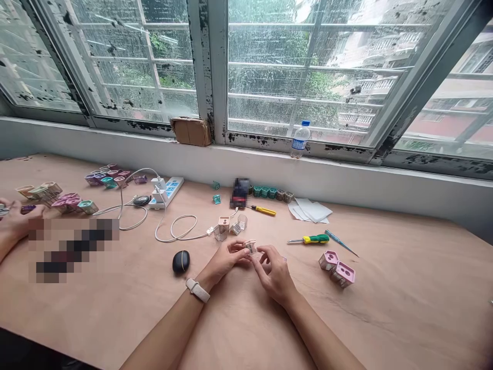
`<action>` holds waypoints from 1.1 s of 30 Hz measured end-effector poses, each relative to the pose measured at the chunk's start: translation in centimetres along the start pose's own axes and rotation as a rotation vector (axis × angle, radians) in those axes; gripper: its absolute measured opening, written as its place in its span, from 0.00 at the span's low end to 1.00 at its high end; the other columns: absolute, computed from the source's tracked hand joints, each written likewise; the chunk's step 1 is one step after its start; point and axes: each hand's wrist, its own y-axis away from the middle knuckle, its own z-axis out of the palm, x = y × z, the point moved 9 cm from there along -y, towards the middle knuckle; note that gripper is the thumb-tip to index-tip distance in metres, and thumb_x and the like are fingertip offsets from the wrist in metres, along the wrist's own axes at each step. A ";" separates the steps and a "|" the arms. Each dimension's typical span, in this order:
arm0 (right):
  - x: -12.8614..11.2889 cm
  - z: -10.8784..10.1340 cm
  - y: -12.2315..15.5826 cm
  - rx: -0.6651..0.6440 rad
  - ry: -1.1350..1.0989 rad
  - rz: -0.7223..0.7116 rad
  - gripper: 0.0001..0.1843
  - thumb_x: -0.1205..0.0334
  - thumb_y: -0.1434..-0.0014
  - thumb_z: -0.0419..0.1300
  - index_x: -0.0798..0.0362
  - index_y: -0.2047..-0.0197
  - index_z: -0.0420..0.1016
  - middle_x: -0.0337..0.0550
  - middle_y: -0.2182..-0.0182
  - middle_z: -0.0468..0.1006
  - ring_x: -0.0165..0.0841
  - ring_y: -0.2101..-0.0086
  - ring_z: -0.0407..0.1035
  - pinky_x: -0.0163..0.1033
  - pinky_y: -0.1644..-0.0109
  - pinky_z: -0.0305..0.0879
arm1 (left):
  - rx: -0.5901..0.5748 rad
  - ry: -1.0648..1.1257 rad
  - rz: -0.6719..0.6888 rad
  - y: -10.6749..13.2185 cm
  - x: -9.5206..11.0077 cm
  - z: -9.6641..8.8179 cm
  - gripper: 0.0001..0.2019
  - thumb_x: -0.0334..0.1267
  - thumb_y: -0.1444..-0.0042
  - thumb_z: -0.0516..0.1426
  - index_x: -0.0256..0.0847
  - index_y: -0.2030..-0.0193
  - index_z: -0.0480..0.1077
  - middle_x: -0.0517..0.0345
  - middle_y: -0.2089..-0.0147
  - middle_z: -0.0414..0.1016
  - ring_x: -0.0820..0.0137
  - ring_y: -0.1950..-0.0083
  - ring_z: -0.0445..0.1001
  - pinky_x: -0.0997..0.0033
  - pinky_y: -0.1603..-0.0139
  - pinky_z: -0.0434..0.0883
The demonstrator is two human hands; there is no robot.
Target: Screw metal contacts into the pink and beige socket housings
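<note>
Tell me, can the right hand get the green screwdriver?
Probably yes: nothing seems to stand between the right hand and the green screwdriver, though that hand is busy at a sharpener.

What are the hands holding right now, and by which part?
The left hand holds a small pale pink piece by its left side. The right hand is at its right edge; whether it grips too cannot be told.
</note>
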 end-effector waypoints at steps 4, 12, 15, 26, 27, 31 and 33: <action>0.5 0.7 0.1 -0.064 0.071 0.053 0.13 0.61 0.36 0.59 0.52 0.49 0.68 0.46 0.59 0.75 0.33 0.69 0.70 0.41 0.59 0.70 | 0.000 -0.017 0.004 0.1 -0.2 0.3 0.21 0.44 0.51 0.69 0.34 0.54 0.75 0.45 0.53 0.79 0.60 0.52 0.78 0.64 0.55 0.78; 1.0 0.5 0.2 -0.049 0.170 0.093 0.10 0.57 0.36 0.59 0.53 0.54 0.71 0.45 0.62 0.77 0.34 0.69 0.69 0.42 0.58 0.66 | 0.013 -0.029 -0.019 0.3 0.0 0.8 0.20 0.46 0.54 0.70 0.34 0.60 0.75 0.47 0.56 0.80 0.60 0.54 0.79 0.62 0.55 0.78; 1.1 0.5 0.2 -0.044 0.175 0.096 0.10 0.58 0.36 0.58 0.53 0.54 0.72 0.45 0.63 0.77 0.34 0.69 0.69 0.41 0.59 0.65 | 0.010 -0.024 -0.018 0.3 0.1 0.9 0.21 0.46 0.54 0.70 0.33 0.59 0.75 0.47 0.56 0.79 0.60 0.54 0.79 0.61 0.54 0.78; 1.7 0.2 0.4 -0.002 0.169 0.143 0.09 0.57 0.36 0.56 0.53 0.57 0.69 0.44 0.66 0.76 0.35 0.70 0.69 0.41 0.60 0.66 | -0.012 0.033 -0.028 0.6 0.5 1.3 0.19 0.47 0.50 0.68 0.33 0.57 0.76 0.46 0.54 0.79 0.62 0.55 0.79 0.61 0.51 0.77; 1.7 0.2 0.3 -0.003 0.166 0.147 0.09 0.57 0.36 0.56 0.53 0.58 0.69 0.44 0.67 0.76 0.35 0.70 0.69 0.41 0.61 0.66 | -0.011 0.030 -0.028 0.6 0.5 1.3 0.20 0.47 0.50 0.68 0.33 0.57 0.76 0.46 0.54 0.79 0.62 0.55 0.79 0.61 0.51 0.77; 1.4 0.2 0.2 0.001 0.154 0.131 0.09 0.56 0.35 0.56 0.53 0.59 0.70 0.45 0.65 0.77 0.33 0.71 0.69 0.40 0.61 0.66 | -0.013 0.026 -0.025 0.5 0.5 1.3 0.21 0.47 0.51 0.69 0.33 0.56 0.76 0.45 0.54 0.79 0.62 0.54 0.79 0.60 0.50 0.77; 1.4 0.2 0.2 0.005 0.155 0.125 0.09 0.56 0.35 0.56 0.53 0.59 0.70 0.45 0.65 0.77 0.33 0.71 0.70 0.40 0.61 0.66 | -0.008 0.032 -0.026 0.4 0.4 1.3 0.22 0.46 0.52 0.69 0.33 0.56 0.76 0.45 0.54 0.79 0.61 0.54 0.79 0.59 0.49 0.77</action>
